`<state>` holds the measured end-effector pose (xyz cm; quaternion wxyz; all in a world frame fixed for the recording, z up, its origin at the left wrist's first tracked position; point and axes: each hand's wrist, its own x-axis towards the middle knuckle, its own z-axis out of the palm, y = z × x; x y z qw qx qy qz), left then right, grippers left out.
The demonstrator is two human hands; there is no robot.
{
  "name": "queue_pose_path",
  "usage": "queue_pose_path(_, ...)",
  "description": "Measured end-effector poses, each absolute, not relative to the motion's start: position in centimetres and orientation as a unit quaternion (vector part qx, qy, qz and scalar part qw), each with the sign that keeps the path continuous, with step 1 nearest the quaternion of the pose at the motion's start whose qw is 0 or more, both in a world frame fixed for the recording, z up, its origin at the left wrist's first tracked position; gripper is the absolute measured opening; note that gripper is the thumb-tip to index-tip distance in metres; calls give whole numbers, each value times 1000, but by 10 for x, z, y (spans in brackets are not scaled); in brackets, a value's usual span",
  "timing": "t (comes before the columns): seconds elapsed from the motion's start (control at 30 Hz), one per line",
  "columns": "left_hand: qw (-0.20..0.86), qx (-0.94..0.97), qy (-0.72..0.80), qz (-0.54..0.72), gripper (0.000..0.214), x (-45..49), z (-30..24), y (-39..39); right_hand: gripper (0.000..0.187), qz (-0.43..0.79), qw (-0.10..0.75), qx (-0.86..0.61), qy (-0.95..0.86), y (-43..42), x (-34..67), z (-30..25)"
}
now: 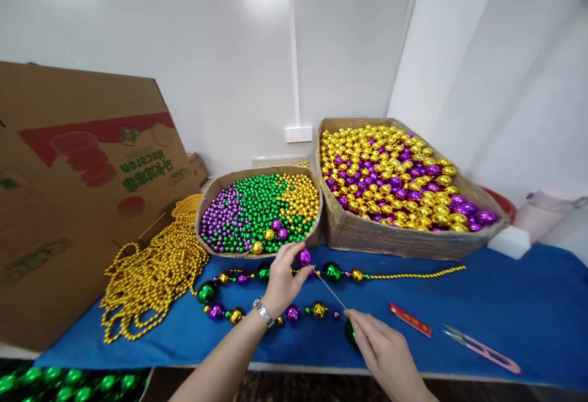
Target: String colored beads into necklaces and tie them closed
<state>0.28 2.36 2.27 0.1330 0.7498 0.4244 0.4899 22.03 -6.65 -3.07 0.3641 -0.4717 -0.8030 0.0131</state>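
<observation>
My left hand (283, 279), wearing a metal watch on the wrist, pinches a shiny purple bead (304, 257) just in front of the bead box. My right hand (383, 347) is closed on the lower end of a long thin needle (331, 288), which slants up to the purple bead; whether its tip is inside the bead I cannot tell. A big green bead (351, 333) shows beside my right fingers, partly hidden by them. Beneath both hands, a curved bead strand (318, 309) of green, gold and purple beads lies on the blue cloth (463, 304).
A low box (214, 249) holds small purple, green and gold beads. To its right stands a larger carton (390, 239) of gold and purple beads. Gold bead chains (154, 282) lie left, against a big cardboard box (87, 206). Pink thread snips (487, 350) and a red packet (410, 319) lie right.
</observation>
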Motion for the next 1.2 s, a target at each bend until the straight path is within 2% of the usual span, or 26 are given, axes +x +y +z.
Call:
queue_pose_path(0.2,83,760,421,488,41,5,19,20,34,-18,345,-474,-810,-68,221,-34)
queue_pose_path(0.3,113,766,415,478,36,10,17,13,33,-19,347,-480,-806,-67,217,-33)
queue_pose_path(0.4,228,764,387,462,34,18,14,3,33,-2,360,-484,-798,-65,211,-32)
queue_pose_path(0.53,460,681,335,460,27,26,12,-8,34,10,389,-493,-779,-65,208,-29)
queue_pose_path(0.63,525,622,330,477,36,20,21,-6,35,15,402,-510,-761,-64,216,-21)
queue_pose_path(0.73,498,580,355,538,45,5,34,2,33,27,403,-533,-744,-63,231,-10)
queue_pose_path(0.83,466,564,389,561,40,-4,36,4,32,42,409,-548,-729,-61,239,-5)
queue_pose_path(0.93,421,632,416,500,26,1,23,-10,34,49,412,-549,-725,-62,241,-6)
queue_pose_path(1.03,352,746,394,406,22,14,6,-31,33,75,403,-560,-720,-65,241,-8)
queue_pose_path(1.2,247,839,339,345,47,48,-12,-43,32,171,408,-552,-707,-67,230,-5)
